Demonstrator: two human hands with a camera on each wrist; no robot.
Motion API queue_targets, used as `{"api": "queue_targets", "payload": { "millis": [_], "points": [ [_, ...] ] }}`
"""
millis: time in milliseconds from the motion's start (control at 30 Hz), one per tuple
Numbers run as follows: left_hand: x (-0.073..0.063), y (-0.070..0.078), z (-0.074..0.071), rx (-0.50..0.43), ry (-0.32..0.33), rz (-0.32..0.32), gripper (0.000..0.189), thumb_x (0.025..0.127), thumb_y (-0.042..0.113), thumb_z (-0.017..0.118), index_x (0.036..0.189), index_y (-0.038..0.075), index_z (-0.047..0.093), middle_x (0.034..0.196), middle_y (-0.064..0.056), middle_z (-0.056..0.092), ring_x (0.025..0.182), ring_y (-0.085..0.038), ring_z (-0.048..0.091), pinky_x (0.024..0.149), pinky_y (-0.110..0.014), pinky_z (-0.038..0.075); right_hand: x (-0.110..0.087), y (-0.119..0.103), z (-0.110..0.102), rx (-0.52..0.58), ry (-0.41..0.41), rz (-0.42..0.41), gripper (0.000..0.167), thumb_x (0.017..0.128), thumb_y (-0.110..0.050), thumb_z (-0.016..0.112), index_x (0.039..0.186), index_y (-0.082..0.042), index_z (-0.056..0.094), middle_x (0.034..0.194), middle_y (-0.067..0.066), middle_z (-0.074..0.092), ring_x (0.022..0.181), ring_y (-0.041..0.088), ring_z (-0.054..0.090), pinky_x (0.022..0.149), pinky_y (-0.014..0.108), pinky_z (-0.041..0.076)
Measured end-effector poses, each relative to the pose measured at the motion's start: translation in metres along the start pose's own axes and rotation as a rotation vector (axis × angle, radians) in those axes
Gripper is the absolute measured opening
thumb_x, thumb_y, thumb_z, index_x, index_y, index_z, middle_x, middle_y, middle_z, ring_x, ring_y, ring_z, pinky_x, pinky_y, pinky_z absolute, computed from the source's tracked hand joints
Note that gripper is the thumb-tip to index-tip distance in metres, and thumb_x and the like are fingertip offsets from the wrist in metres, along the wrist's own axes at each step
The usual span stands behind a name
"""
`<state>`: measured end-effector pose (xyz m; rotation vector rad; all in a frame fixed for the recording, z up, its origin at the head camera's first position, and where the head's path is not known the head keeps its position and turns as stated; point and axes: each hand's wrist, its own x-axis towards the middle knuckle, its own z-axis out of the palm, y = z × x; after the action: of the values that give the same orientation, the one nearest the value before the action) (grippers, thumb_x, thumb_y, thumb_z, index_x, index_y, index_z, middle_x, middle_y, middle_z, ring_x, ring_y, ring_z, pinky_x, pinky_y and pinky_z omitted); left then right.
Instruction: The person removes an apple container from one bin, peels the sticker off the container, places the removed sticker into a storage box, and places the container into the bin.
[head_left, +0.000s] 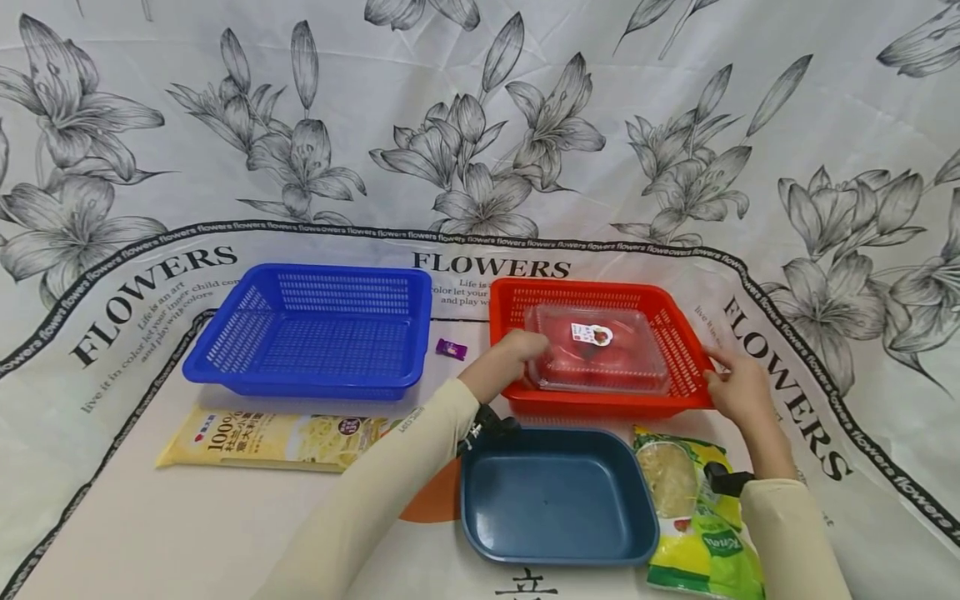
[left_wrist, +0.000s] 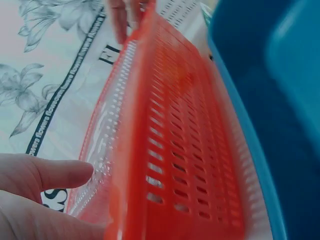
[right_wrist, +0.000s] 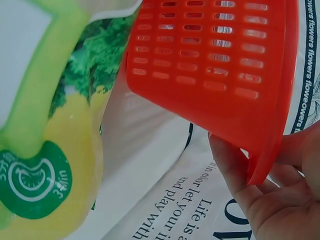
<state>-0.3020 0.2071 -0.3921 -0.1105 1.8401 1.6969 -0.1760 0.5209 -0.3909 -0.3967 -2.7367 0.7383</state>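
Note:
Both hands are at opposite ends of a red slotted basket (head_left: 600, 406). My left hand (head_left: 517, 354) grips its left rim, thumb (left_wrist: 70, 172) reaching over the top; the other fingers are mostly hidden behind the rim. At the right end my right hand (head_left: 742, 387) pinches the corner rim, with fingers (right_wrist: 227, 157) underneath. Inside the basket lies a clear plastic container (head_left: 630, 350) with a white and red label (head_left: 592, 334); its left end is beside my left thumb. Through the slots of the wall (left_wrist: 177, 165), light shows.
A blue slotted basket (head_left: 315, 385) stands at the left, with a small purple packet (head_left: 451, 348) beside it. In front are a long yellow pasta bag (head_left: 277, 439), a dark blue tub (head_left: 558, 500) and a green-yellow bag (head_left: 708, 533) under my right forearm. Flower-printed cloth (head_left: 480, 125) rises behind.

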Motion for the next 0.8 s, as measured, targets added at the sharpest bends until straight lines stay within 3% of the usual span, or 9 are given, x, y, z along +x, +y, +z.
{"api": "queue_targets", "payload": {
  "millis": [167, 333, 800],
  "points": [
    [0.0012, 0.0034, -0.0005, -0.062, -0.002, -0.081, 0.037, 0.092, 0.008, 0.081, 0.123, 0.003, 0.062, 0.104, -0.015, 0.072, 0.097, -0.035, 0.073, 0.093, -0.059, 0.062, 0.0011, 0.0027, -0.0015, 0.067, -0.023, 0.043, 0.054, 0.103, 0.004, 0.056, 0.156, 0.008, 0.046, 0.149, 0.042, 0.049, 0.122, 0.061, 0.062, 0.061, 0.029, 0.06],
    [0.0003, 0.0038, 0.0011, -0.096, 0.0, -0.123, 0.043, 0.088, 0.01, 0.085, 0.124, 0.006, 0.062, 0.105, -0.014, 0.072, 0.093, -0.034, 0.074, 0.09, -0.056, 0.064, -0.0009, 0.0035, 0.0003, 0.092, -0.012, 0.052, 0.057, 0.104, 0.004, 0.055, 0.16, 0.001, 0.045, 0.155, 0.039, 0.045, 0.124, 0.061, 0.06, 0.062, 0.032, 0.063],
    [0.0035, -0.0027, 0.0046, -0.199, -0.071, -0.047, 0.056, 0.082, 0.014, 0.089, 0.13, 0.007, 0.061, 0.112, -0.013, 0.071, 0.102, -0.033, 0.07, 0.098, -0.055, 0.061, -0.0033, 0.0015, 0.0029, 0.104, -0.011, 0.052, 0.06, 0.103, 0.005, 0.054, 0.162, -0.002, 0.042, 0.156, 0.039, 0.044, 0.119, 0.059, 0.065, 0.058, 0.027, 0.06]
  ]
}}
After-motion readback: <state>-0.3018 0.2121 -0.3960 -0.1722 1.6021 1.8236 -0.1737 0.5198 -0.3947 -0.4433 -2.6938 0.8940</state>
